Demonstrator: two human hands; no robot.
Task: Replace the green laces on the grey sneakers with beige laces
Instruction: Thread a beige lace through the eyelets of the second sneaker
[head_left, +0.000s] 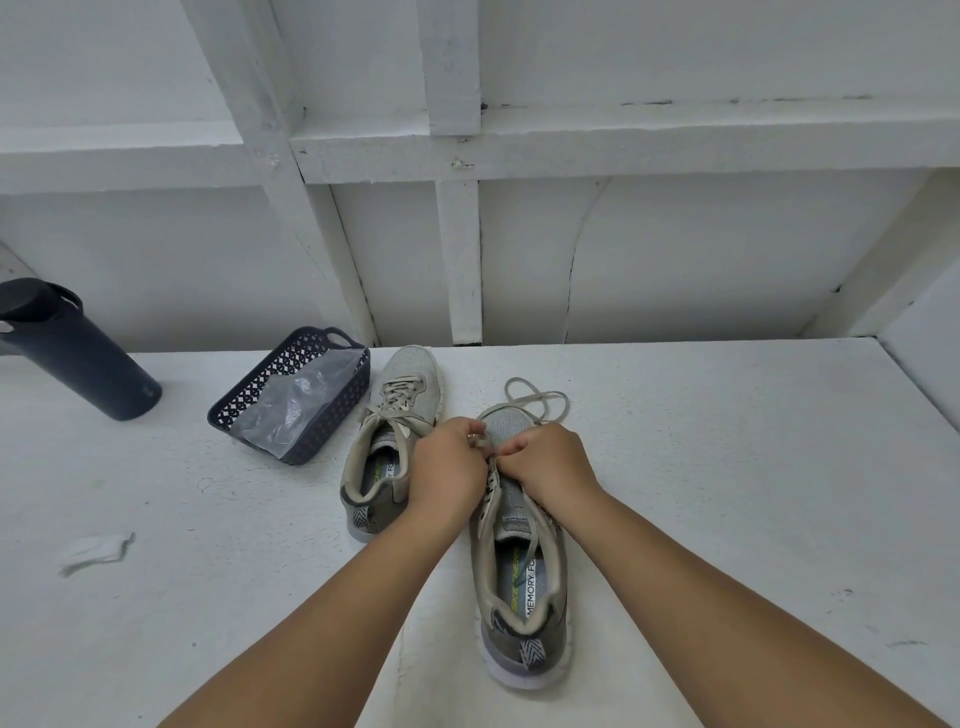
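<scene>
near grey sneaker (519, 587) half-laced, beige lace (535, 402) looped past toe, hands pinching it

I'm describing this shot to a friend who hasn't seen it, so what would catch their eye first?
First, the two hands meeting over the near sneaker at centre: the left hand and right hand both pinch a beige lace that loops past its toe. Beside it, to the left, the other sneaker is already laced and tied. Further left sit a dark basket and a dark bottle.

Both forearms are bare; no sleeves show on either.
</scene>
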